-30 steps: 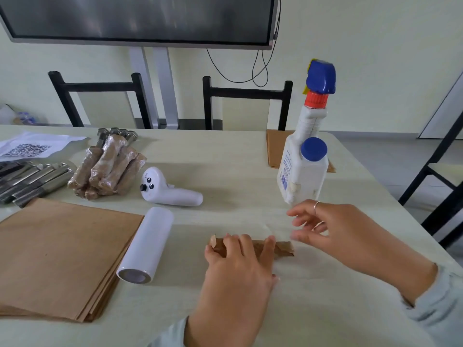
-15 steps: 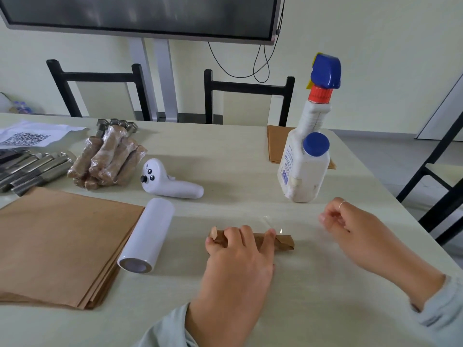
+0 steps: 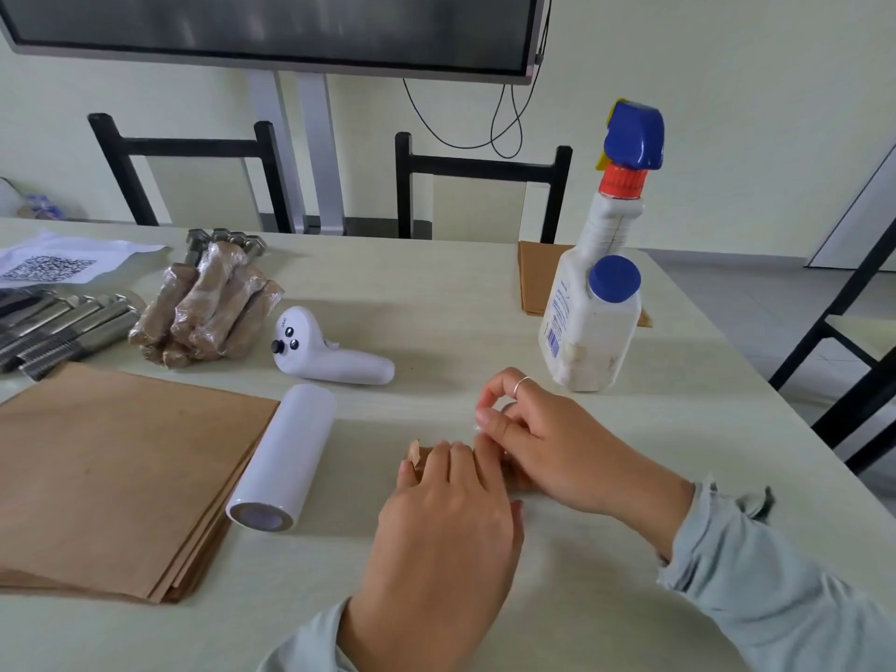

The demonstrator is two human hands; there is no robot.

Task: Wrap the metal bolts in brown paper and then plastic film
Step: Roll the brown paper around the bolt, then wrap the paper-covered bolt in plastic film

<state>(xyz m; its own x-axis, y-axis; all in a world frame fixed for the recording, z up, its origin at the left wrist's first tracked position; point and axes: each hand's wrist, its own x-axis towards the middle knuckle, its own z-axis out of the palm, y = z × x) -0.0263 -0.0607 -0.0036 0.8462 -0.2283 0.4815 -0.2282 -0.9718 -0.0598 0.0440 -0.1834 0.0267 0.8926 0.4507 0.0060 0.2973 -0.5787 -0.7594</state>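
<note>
Left hand (image 3: pixel 436 531), fingers flat, presses paper-wrapped bolt (image 3: pixel 417 459). Right hand (image 3: pixel 548 443) pinches clear film edge just beyond. Film roll (image 3: pixel 286 458) left of fingers; two white bottles (image 3: pixel 589 322) right, contents unseen.

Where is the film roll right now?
In the head view, the film roll lies left of centre on the table, against the brown paper stack's right edge, just left of the left hand.

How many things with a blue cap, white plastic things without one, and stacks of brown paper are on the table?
Bottles with a blue cap: 2, spray bottle, jar
White plastic things: 2, film roll, controller
Brown paper stacks: 2, near stack, far stack
Total: 6
</note>
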